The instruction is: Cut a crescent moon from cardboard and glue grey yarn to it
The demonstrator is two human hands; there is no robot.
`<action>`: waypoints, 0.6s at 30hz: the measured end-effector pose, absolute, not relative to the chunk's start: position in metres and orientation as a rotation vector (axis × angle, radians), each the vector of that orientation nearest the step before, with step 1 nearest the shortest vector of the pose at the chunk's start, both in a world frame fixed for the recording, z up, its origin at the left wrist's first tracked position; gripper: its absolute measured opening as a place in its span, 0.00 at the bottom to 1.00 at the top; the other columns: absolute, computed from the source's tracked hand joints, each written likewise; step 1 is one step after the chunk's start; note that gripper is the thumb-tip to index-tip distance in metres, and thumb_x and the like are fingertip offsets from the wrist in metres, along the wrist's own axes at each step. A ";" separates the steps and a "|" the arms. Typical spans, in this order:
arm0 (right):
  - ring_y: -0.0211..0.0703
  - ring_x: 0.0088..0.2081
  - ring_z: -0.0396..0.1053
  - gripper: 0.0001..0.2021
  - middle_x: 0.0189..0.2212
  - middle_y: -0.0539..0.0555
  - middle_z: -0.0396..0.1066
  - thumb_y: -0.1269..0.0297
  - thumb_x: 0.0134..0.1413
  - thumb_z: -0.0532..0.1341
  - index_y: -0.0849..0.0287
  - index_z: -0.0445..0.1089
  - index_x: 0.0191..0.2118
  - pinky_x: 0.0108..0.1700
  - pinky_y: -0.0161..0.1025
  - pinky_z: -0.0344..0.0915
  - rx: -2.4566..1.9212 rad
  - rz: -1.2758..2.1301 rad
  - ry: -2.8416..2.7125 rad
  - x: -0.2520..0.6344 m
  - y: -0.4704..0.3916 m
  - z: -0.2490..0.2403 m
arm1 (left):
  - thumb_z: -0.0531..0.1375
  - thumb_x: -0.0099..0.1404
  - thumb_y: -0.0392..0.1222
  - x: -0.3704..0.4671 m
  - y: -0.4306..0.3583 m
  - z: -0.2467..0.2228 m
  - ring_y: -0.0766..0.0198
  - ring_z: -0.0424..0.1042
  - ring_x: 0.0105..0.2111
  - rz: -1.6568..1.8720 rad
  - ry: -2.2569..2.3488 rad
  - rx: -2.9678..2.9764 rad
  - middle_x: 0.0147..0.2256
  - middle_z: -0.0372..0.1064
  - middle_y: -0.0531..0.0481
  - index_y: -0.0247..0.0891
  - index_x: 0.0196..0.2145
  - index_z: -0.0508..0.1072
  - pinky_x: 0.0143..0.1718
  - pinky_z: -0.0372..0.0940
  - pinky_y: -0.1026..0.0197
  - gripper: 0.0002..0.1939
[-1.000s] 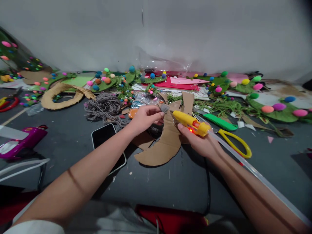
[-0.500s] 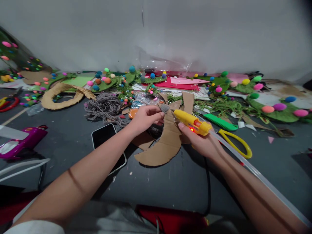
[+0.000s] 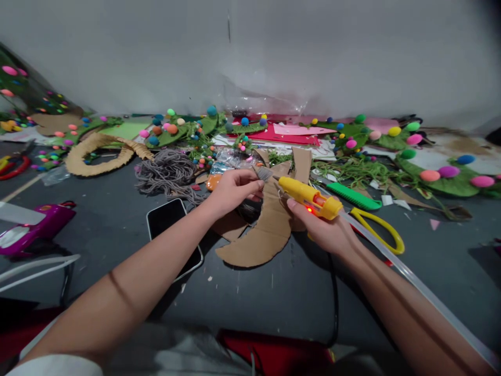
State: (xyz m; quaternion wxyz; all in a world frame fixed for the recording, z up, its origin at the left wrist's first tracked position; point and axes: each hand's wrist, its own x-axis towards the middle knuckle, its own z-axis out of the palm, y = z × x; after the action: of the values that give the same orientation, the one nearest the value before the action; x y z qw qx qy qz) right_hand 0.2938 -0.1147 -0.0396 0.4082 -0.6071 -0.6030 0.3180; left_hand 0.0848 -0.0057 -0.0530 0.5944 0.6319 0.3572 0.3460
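A brown cardboard crescent (image 3: 270, 230) lies in front of me, with grey yarn (image 3: 264, 174) wound around its upper part. My left hand (image 3: 238, 190) is at the crescent's inner edge, its thumb and fingers pinched on the yarn by the wound part. A yellow glue gun (image 3: 305, 195) with a red light is in my right hand (image 3: 323, 224). Its nozzle points left, close to the wound yarn; I cannot tell whether it touches the cardboard. A clear glue stick (image 3: 407, 271) sticks out of its back. Below my left fingers sits a partly hidden dark yarn bundle (image 3: 250, 210).
A phone (image 3: 166, 216) lies under my left forearm. Grey yarn (image 3: 168, 172) and a wrapped tan ring (image 3: 96, 156) are behind it. Right of the glue gun are a green cutter (image 3: 354, 195) and yellow-handled scissors (image 3: 381, 230). A purple glue gun (image 3: 47, 227) stands at left.
The glue gun's nozzle has shifted very slightly left and the gun has tilted a little. My left hand and the crescent stay in place.
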 end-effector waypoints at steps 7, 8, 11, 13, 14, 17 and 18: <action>0.46 0.29 0.71 0.17 0.27 0.54 0.74 0.49 0.61 0.63 0.59 0.78 0.41 0.29 0.41 0.66 -1.618 0.853 -1.489 0.295 -0.115 -0.041 | 0.67 0.62 0.43 0.085 -0.006 -0.053 0.69 0.76 0.27 0.814 0.805 1.454 0.27 0.74 0.53 0.34 0.30 0.74 0.33 0.74 0.65 0.09; 0.45 0.27 0.70 0.17 0.25 0.53 0.72 0.49 0.61 0.62 0.59 0.77 0.39 0.28 0.41 0.64 -1.620 0.853 -1.502 0.295 -0.115 -0.041 | 0.67 0.62 0.43 0.086 -0.006 -0.053 0.69 0.76 0.27 0.813 0.808 1.452 0.27 0.74 0.53 0.35 0.30 0.74 0.33 0.75 0.65 0.09; 0.46 0.29 0.72 0.18 0.28 0.54 0.75 0.49 0.61 0.63 0.59 0.77 0.43 0.29 0.41 0.65 -1.625 0.826 -1.493 0.295 -0.115 -0.042 | 0.67 0.62 0.43 0.086 -0.006 -0.054 0.69 0.76 0.27 0.816 0.809 1.450 0.26 0.74 0.54 0.35 0.30 0.74 0.33 0.75 0.65 0.09; 0.48 0.34 0.74 0.18 0.35 0.56 0.78 0.50 0.61 0.63 0.59 0.78 0.47 0.33 0.41 0.67 -1.619 0.824 -1.477 0.295 -0.115 -0.042 | 0.67 0.62 0.43 0.086 -0.006 -0.055 0.68 0.76 0.27 0.816 0.805 1.457 0.26 0.74 0.54 0.35 0.30 0.74 0.33 0.75 0.66 0.09; 0.49 0.36 0.75 0.19 0.36 0.57 0.78 0.50 0.61 0.63 0.59 0.78 0.48 0.34 0.41 0.68 -1.620 0.827 -1.479 0.295 -0.115 -0.042 | 0.67 0.62 0.43 0.086 -0.006 -0.055 0.68 0.76 0.27 0.817 0.804 1.460 0.26 0.73 0.54 0.35 0.30 0.74 0.33 0.75 0.66 0.09; 0.49 0.35 0.75 0.18 0.36 0.57 0.78 0.51 0.61 0.63 0.59 0.78 0.47 0.33 0.41 0.67 -1.619 0.784 -1.486 0.294 -0.115 -0.041 | 0.67 0.62 0.42 0.086 -0.006 -0.054 0.69 0.76 0.27 0.819 0.806 1.461 0.26 0.73 0.54 0.35 0.30 0.74 0.33 0.75 0.66 0.09; 0.48 0.33 0.74 0.18 0.34 0.56 0.78 0.50 0.61 0.63 0.59 0.78 0.45 0.32 0.40 0.67 -1.622 0.752 -1.495 0.294 -0.115 -0.040 | 0.67 0.62 0.43 0.086 -0.006 -0.054 0.69 0.76 0.27 0.819 0.807 1.460 0.26 0.73 0.54 0.35 0.29 0.74 0.33 0.74 0.66 0.09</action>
State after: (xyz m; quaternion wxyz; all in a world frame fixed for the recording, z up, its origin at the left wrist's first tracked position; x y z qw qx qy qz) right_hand 0.2940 -0.1148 -0.0398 0.3944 -0.6397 -0.5894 0.2965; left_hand 0.0857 -0.0058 -0.0537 0.5985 0.6295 0.3478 0.3530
